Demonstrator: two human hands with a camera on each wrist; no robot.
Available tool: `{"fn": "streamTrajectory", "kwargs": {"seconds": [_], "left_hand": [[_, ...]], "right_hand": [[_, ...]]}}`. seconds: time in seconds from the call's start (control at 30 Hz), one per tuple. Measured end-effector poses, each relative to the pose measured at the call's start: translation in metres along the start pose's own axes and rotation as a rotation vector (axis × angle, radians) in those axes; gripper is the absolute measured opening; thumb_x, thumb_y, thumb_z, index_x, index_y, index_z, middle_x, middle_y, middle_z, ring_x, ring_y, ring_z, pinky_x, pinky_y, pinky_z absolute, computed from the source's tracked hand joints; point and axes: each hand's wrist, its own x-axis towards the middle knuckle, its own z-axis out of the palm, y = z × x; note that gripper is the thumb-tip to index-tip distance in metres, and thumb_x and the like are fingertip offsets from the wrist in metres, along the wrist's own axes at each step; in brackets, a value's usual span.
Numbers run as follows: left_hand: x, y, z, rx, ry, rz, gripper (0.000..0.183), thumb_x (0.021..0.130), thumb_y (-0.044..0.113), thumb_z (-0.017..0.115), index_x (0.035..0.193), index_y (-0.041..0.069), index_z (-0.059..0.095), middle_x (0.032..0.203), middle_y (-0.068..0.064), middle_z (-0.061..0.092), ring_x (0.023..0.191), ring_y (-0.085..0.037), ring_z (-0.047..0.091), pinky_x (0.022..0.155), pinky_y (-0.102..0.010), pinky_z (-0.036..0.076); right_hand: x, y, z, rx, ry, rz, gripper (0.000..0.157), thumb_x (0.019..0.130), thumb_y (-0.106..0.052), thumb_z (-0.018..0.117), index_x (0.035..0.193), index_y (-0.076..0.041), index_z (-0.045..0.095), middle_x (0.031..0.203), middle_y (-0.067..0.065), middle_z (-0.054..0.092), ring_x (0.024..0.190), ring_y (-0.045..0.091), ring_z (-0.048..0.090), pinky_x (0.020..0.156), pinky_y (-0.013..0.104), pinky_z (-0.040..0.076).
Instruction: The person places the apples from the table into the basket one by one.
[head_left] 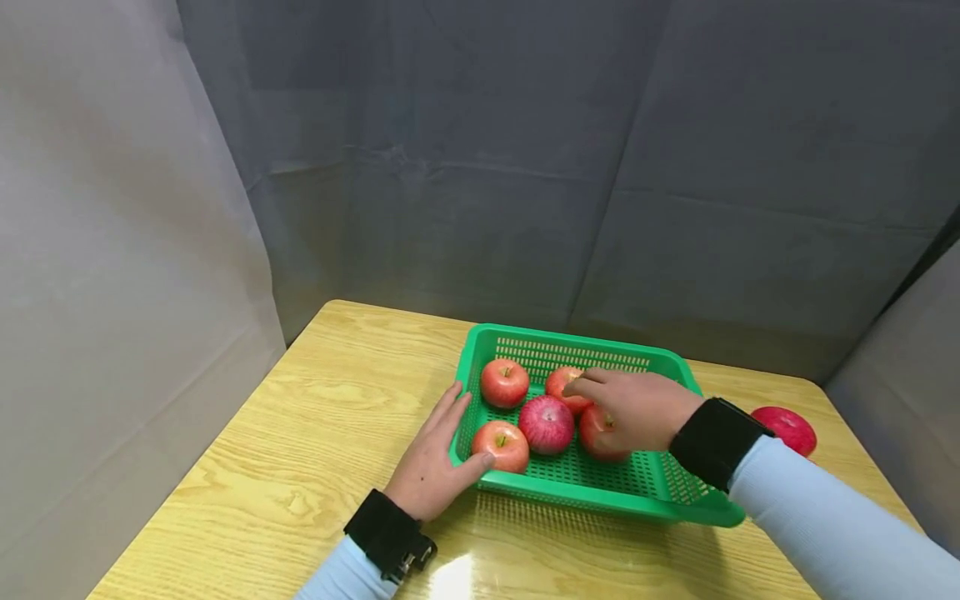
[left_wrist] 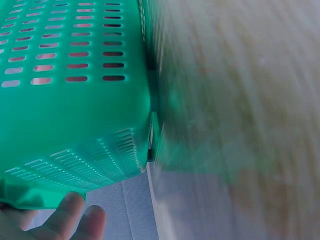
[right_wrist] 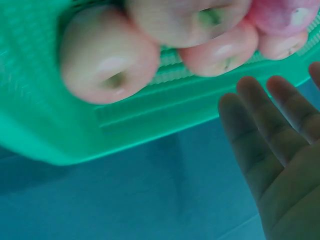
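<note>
A green plastic basket (head_left: 600,500) holds several apples, among them a dark red apple (head_left: 547,425) in the middle. My left hand (head_left: 431,467) rests at the basket's left front corner, fingers fairly straight along the side and thumb over the front rim. In the left wrist view its fingertips (left_wrist: 94,220) show beside the basket's rim. Above a red apple (head_left: 600,429) at the right of the group is my right hand (head_left: 637,408), partly covering it. Seen from the right wrist, the fingers (right_wrist: 260,107) are extended and spread, with nothing between them.
Another dark red apple (head_left: 785,429) lies on the wooden table (head_left: 285,442), right of the basket and partly behind my right wrist. A dark grey cloth (head_left: 465,183) hangs behind the table. Pale cloths (head_left: 120,208) stand at both sides.
</note>
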Motion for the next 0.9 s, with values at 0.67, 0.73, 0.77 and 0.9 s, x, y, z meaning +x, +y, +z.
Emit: {"fn": "streamTrajectory", "kwargs": {"seconds": [0.67, 0.73, 0.77, 0.9], "left_hand": [[0.001, -0.003, -0.002, 0.000, -0.013, -0.006, 0.077, 0.088, 0.043, 0.064, 0.150, 0.021, 0.024, 0.156, 0.006, 0.013, 0.133, -0.007, 0.019, 0.100, -0.049, 0.039], [0.001, -0.003, -0.002, -0.003, -0.015, -0.007, 0.076, 0.088, 0.044, 0.063, 0.150, 0.021, 0.024, 0.156, 0.006, 0.013, 0.133, -0.007, 0.019, 0.100, -0.050, 0.039], [0.001, -0.002, -0.002, -0.004, -0.016, -0.008, 0.076, 0.088, 0.044, 0.063, 0.150, 0.021, 0.024, 0.156, 0.006, 0.013, 0.133, -0.007, 0.019, 0.100, -0.050, 0.039], [0.001, -0.003, -0.002, -0.005, -0.008, -0.003, 0.077, 0.088, 0.045, 0.063, 0.150, 0.021, 0.024, 0.156, 0.006, 0.013, 0.133, -0.007, 0.020, 0.099, -0.051, 0.039]], "right_hand": [[-0.079, 0.063, -0.004, 0.024, -0.007, 0.229, 0.063, 0.079, -0.037, 0.074, 0.134, -0.020, 0.049, 0.132, 0.012, 0.051, 0.099, 0.021, 0.059, 0.079, 0.048, 0.053], [-0.088, 0.067, -0.004, 0.031, -0.014, 0.264, 0.064, 0.079, -0.037, 0.074, 0.135, -0.019, 0.048, 0.132, 0.015, 0.050, 0.099, 0.022, 0.059, 0.078, 0.049, 0.053], [-0.092, 0.069, -0.003, 0.030, -0.017, 0.283, 0.064, 0.079, -0.037, 0.074, 0.135, -0.019, 0.048, 0.132, 0.014, 0.051, 0.099, 0.021, 0.058, 0.078, 0.048, 0.053], [-0.105, 0.077, 0.003, 0.036, -0.009, 0.317, 0.063, 0.080, -0.037, 0.074, 0.134, -0.017, 0.049, 0.129, 0.011, 0.053, 0.102, 0.023, 0.057, 0.078, 0.050, 0.053]]}}
